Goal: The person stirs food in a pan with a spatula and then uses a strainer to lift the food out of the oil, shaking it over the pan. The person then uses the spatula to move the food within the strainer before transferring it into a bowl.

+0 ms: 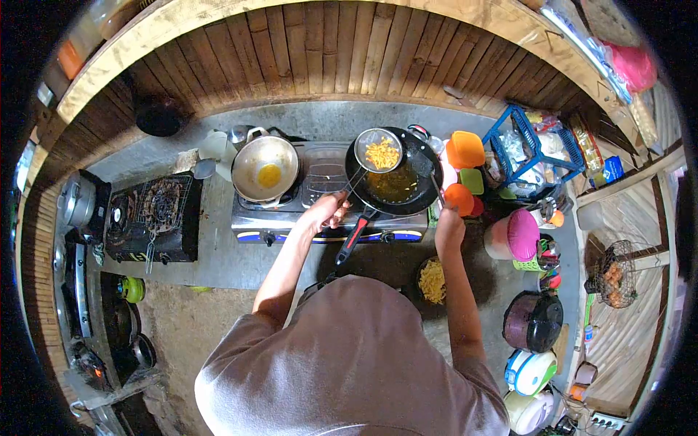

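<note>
Along the concrete counter (pixel 218 254), from where I'm standing, a silver stove (pixel 326 171) sits in front of the person, whose two bare arms reach over its front edge. The left forearm (pixel 280 272) slants inward from a bent elbow; the right forearm (pixel 462 291) runs almost straight forward. On the stove's right side is a black pan (pixel 425 143) with dark golden oil (pixel 389 187) in it, its black-and-red handle (pixel 354 238) pointing back toward the person. A pale wok (pixel 251 161) holding a little yellow oil (pixel 270 174) sits on the left side. Down past the stove, near the right forearm, there's a heap of pale yellow pieces (pixel 432 281). Over the far left part of the black pan is a round wire strainer (pixel 368 139). The left hand (pixel 331 211) has its fingers curled closed on the strainer's handle, knuckles bent. The right hand (pixel 450 219) is closed around the handle of a dark turner (pixel 422 166), which reaches into the pan. Smallest of all, golden fried bits (pixel 383 154) lie bunched in the strainer.
</note>
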{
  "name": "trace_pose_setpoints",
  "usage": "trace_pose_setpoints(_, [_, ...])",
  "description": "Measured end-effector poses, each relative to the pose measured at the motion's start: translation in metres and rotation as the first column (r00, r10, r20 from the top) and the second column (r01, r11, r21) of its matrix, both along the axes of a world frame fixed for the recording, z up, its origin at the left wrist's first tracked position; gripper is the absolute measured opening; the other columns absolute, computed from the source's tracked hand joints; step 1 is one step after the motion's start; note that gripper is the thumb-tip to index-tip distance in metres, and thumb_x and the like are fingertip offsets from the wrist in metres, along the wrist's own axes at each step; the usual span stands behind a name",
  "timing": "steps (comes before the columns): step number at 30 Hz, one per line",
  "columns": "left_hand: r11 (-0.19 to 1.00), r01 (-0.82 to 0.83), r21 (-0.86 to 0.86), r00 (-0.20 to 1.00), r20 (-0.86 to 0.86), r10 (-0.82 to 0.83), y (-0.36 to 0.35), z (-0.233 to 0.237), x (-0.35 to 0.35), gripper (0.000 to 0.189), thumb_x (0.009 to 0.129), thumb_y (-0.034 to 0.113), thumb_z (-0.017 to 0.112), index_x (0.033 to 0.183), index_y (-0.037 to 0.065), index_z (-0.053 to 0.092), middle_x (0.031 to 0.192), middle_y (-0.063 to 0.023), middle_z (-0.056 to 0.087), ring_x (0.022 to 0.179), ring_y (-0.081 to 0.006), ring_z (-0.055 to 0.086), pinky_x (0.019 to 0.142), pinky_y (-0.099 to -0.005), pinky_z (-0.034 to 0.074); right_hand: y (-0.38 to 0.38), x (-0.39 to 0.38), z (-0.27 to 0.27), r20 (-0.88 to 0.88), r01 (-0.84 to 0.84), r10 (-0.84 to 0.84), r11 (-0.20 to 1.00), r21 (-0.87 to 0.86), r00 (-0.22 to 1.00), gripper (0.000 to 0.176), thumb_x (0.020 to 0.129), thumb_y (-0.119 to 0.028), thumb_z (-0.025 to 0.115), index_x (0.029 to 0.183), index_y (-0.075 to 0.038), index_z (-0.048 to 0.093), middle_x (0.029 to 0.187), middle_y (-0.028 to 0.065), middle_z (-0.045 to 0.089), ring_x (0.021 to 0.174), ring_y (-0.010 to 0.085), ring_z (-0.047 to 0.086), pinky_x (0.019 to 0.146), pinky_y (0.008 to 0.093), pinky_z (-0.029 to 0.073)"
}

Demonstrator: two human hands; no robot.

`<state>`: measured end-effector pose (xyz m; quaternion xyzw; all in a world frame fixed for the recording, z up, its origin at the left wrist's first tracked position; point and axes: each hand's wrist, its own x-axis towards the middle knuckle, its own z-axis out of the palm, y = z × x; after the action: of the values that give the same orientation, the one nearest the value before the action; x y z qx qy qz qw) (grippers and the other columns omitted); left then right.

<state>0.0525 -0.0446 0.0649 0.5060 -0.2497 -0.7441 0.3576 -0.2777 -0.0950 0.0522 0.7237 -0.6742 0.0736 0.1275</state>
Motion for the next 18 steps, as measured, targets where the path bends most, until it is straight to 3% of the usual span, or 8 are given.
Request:
trace_pose_setpoints(2, [1.000, -0.006, -0.026, 0.998, 0.064, 0.008, 0.003, 0.012, -0.002, 0.036, 0.105, 0.032, 0.031, 0.079, 0.011, 0.046, 0.052, 0.0056, 0.036, 0.036, -0.0070, 0.030, 0.033, -0.0230, 0.028, 0.003, 0.003, -0.003, -0.010, -0.012, 0.012, 1.000, 0.002, 1.000, 0.012, 0.093, -0.009, 0.052, 0.095, -0.002, 0.061, 0.080, 0.0131, 0.066, 0.071, 0.0278, 0.071, 0.058, 0.0359, 0.058])
trace_pose_setpoints(6, [0.998, 0.026, -0.052, 0.996, 0.091, -0.022, 0.002, 0.003, 0.003, 0.038, 0.105, 0.034, 0.029, 0.079, 0.011, 0.046, 0.052, 0.0050, 0.037, 0.036, -0.0077, 0.033, 0.033, -0.0236, 0.029, 0.014, 0.011, -0.007, 0.013, 0.031, -0.031, 0.999, 0.022, 0.999, 0.014, 0.093, -0.010, 0.051, 0.099, -0.002, 0.062, 0.079, 0.0129, 0.066, 0.069, 0.0282, 0.071, 0.058, 0.0373, 0.058])
trace_pose_setpoints(9, [0.998, 0.018, -0.059, 0.998, 0.059, -0.015, 0.001, -0.002, 0.005, 0.039, 0.105, 0.035, 0.029, 0.079, 0.012, 0.046, 0.051, 0.0052, 0.037, 0.035, -0.0078, 0.034, 0.032, -0.0239, 0.027, 0.021, 0.011, -0.012, 0.094, 0.001, -0.009, 0.996, 0.085, 0.996, 0.014, 0.096, -0.009, 0.047, 0.107, -0.004, 0.053, 0.083, 0.0198, 0.064, 0.068, 0.0327, 0.069, 0.058, 0.0407, 0.057])
trace_pose_setpoints(11, [1.000, 0.020, -0.024, 0.998, 0.066, -0.018, -0.003, -0.007, 0.006, 0.039, 0.105, 0.036, 0.029, 0.079, 0.012, 0.046, 0.051, 0.0053, 0.036, 0.034, -0.0079, 0.034, 0.031, -0.0240, 0.026, 0.022, 0.012, -0.018, -0.015, -0.005, 0.005, 1.000, -0.013, 1.000, 0.014, 0.094, -0.013, 0.050, 0.094, -0.005, 0.062, 0.077, 0.0115, 0.065, 0.065, 0.0266, 0.070, 0.057, 0.0385, 0.058])
trace_pose_setpoints(15, [1.000, 0.011, -0.014, 0.997, 0.070, -0.010, -0.007, -0.017, 0.010, 0.040, 0.104, 0.039, 0.030, 0.077, 0.013, 0.046, 0.049, 0.0057, 0.035, 0.033, -0.0079, 0.033, 0.029, -0.0245, 0.023, 0.020, 0.012, -0.008, -0.093, 0.020, -0.014, 0.998, 0.065, 0.996, 0.014, 0.094, -0.014, 0.050, 0.095, -0.008, 0.062, 0.080, 0.0091, 0.065, 0.067, 0.0261, 0.070, 0.056, 0.0372, 0.057])
trace_pose_setpoints(18, [1.000, 0.021, -0.012, 0.995, 0.096, -0.020, -0.009, -0.018, 0.012, 0.041, 0.104, 0.039, 0.031, 0.075, 0.014, 0.046, 0.049, 0.0058, 0.035, 0.033, -0.0078, 0.033, 0.030, -0.0241, 0.024, 0.008, 0.001, 0.002, -0.182, 0.005, -0.004, 1.000, 0.009, 0.983, 0.011, 0.090, -0.015, 0.054, 0.093, -0.012, 0.063, 0.083, 0.0068, 0.065, 0.068, 0.0253, 0.070, 0.054, 0.0349, 0.056])
